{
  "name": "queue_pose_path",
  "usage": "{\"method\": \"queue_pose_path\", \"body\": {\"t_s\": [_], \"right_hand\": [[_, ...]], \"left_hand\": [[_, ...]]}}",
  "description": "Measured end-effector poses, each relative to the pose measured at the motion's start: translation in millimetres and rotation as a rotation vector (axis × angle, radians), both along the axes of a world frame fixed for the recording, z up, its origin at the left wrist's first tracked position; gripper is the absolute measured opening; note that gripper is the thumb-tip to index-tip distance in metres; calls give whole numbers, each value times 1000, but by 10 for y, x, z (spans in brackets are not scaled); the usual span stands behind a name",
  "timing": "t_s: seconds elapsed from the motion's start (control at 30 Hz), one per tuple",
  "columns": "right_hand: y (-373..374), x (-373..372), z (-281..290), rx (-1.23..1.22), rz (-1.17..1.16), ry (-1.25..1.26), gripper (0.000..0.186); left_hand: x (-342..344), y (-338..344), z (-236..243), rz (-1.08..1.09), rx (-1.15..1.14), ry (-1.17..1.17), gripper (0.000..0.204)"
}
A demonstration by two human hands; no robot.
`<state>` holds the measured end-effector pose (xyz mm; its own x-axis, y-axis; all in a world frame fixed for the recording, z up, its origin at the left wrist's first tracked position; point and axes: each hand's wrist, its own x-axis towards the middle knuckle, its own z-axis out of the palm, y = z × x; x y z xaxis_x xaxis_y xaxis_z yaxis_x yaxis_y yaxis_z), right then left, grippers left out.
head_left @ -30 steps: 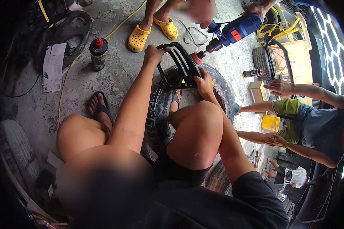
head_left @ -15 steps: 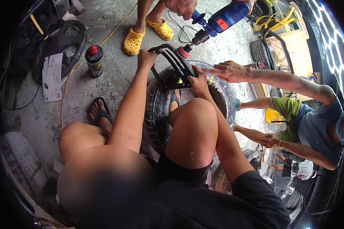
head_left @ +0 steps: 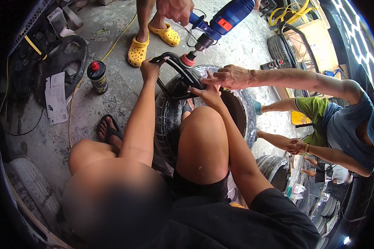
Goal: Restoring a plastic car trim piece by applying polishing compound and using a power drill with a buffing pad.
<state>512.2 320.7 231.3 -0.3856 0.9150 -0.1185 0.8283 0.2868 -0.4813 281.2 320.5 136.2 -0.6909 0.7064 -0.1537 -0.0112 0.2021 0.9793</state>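
My left hand (head_left: 150,69) grips the left end of a black curved plastic part (head_left: 179,74) that lies on top of a tyre (head_left: 170,120) between my knees. At the part's right end, my right hand (head_left: 209,94) holds it down. A standing person's hand holds a blue power drill (head_left: 220,23) whose red-tipped pad (head_left: 188,60) touches the part. A seated person's hand (head_left: 228,76) in a grey shirt reaches in from the right and rests on the part just above my right hand.
Yellow clogs (head_left: 138,52) of the standing person are on the concrete floor beyond the tyre. A black bottle with a red cap (head_left: 97,77) stands at the left. Other tyres (head_left: 35,186) lie at the lower left and right. A yellow hose (head_left: 112,45) crosses the floor.
The drill has come down from the upper right onto the black part. The seated person's hand has reached in and settled on the part. Both my hands keep their grip.
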Motion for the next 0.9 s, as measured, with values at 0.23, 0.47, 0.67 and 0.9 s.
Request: {"method": "queue_pose_path", "body": {"t_s": [0.23,0.47,0.67,0.9], "right_hand": [[-278,50,200,-36,-324,-113,82],[-220,46,292,-388,-397,-123,76],[-143,192,-246,-563,-279,239,66],[-95,229,-393,-710,-324,428,59]], "left_hand": [[67,-32,62,18,45,89,36],[48,-48,-28,64,89,33,40],[65,-64,27,67,43,81,44],[41,-64,29,77,17,75,43]]}}
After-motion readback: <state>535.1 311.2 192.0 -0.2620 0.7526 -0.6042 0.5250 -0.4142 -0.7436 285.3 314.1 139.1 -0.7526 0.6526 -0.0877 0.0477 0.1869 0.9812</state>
